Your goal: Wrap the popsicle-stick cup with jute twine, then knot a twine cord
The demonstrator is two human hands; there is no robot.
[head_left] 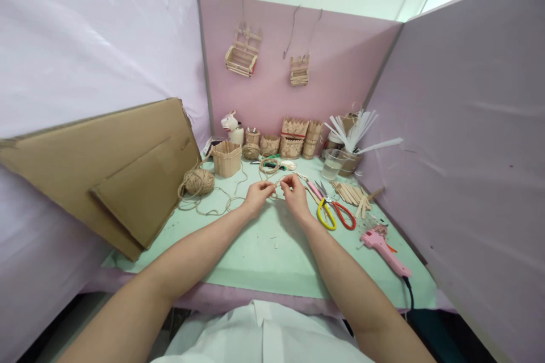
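Over the middle of the green tabletop (pixel 272 272), the left hand (pixel 259 195) and right hand (pixel 293 193) nearly meet, each with thumb and fingertips pinched on a thin strand of twine (pixel 277 184) between them. To the left sits a ball of jute twine (pixel 200 181), its loose cord trailing toward the hands, with a popsicle-stick basket (pixel 226 159) just beyond it. Close to the right hand lie scissors (pixel 327 204) with one yellow and one red handle; farther right, a pink glue gun (pixel 386 250) rests near the edge.
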